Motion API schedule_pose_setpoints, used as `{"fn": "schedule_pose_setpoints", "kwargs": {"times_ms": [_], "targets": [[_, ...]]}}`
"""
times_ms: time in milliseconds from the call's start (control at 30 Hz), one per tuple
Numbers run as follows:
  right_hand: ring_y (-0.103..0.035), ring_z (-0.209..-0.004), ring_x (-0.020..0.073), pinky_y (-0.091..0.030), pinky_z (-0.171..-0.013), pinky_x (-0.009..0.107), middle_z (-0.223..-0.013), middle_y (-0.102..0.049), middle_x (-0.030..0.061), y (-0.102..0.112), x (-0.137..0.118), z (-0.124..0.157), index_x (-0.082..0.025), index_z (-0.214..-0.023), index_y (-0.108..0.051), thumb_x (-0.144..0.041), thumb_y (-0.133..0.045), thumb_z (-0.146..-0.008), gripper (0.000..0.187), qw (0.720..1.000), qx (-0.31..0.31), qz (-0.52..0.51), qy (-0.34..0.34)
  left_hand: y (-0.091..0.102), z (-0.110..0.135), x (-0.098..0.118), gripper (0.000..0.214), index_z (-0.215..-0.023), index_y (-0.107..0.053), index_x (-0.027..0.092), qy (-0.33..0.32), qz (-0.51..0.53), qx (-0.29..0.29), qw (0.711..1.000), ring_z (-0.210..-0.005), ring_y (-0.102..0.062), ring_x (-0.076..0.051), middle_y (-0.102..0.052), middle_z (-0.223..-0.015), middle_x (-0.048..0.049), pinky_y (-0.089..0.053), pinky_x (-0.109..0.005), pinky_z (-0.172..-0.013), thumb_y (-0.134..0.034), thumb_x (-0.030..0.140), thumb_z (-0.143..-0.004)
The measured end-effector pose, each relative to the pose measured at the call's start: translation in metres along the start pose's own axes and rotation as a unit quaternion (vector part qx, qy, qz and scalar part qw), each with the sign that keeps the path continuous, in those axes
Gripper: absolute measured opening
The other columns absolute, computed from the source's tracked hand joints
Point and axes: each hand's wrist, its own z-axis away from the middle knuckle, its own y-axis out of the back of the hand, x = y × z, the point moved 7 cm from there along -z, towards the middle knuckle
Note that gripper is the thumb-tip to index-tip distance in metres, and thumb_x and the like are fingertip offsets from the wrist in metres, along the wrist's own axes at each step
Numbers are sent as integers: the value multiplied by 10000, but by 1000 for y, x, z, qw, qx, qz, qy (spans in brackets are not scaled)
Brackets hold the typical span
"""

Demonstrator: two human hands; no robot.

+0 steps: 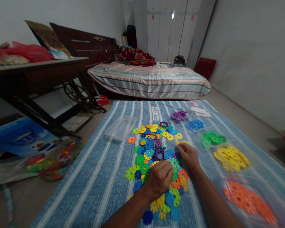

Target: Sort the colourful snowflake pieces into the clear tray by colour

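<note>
A pile of mixed plastic snowflake discs (154,148) in several colours lies on a blue striped cloth (99,177). My left hand (158,180) rests on the pile's near part, fingers curled in a pinch on a disc I cannot make out. My right hand (189,155) sits at the pile's right edge, fingers bent down and pinching small pieces. Sorted discs lie in clear trays at the right: purple (178,116), blue (195,124), green (212,138), yellow (231,157), orange (249,200).
An empty clear tray (120,127) sits left of the pile. A bag of toys (56,161) lies on the floor at left, under a dark table (37,69). A bed (149,79) stands behind the cloth. White cards (199,110) lie at the far right.
</note>
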Motion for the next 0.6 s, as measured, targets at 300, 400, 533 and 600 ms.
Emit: {"fn": "schedule_pose_setpoints", "kwargs": {"times_ms": [300, 400, 533, 600], "targets": [[-598, -613, 195, -433, -604, 305, -666, -677, 35, 1, 5, 1, -190, -782, -726, -529, -549, -764, 383, 1000, -14, 3, -11, -4, 4, 3, 209, -770, -542, 196, -16, -16, 4, 1000, -713, -567, -145, -589, -727, -17, -437, -267, -658, -458, 120, -946], [-599, -617, 200, -432, -613, 311, -662, -675, 37, 0, 7, 1, -187, -776, -729, -539, -560, -763, 390, 1000, -18, 4, -11, -4, 5, 4, 213, -764, -527, 199, -20, -17, 9, 1000, -704, -559, -144, -578, -717, -12, -427, -268, -650, -456, 130, -953], [-581, -599, 192, -424, -609, 312, -635, -653, 26, 0, 8, 3, -190, -771, -729, -534, -567, -771, 381, 1000, -16, -1, -10, -4, 7, 6, 206, -782, -535, 198, -22, -27, 10, 999, -708, -560, -145, -581, -720, -13, -432, -272, -654, -450, 130, -957], [-580, -596, 191, -424, -610, 312, -636, -653, 25, 1, 8, 3, -191, -769, -728, -531, -567, -769, 376, 1000, -15, -4, -7, -5, 8, 6, 210, -783, -537, 198, -22, -28, 8, 999, -704, -557, -145, -582, -721, -16, -432, -274, -650, -445, 130, -958]]}}
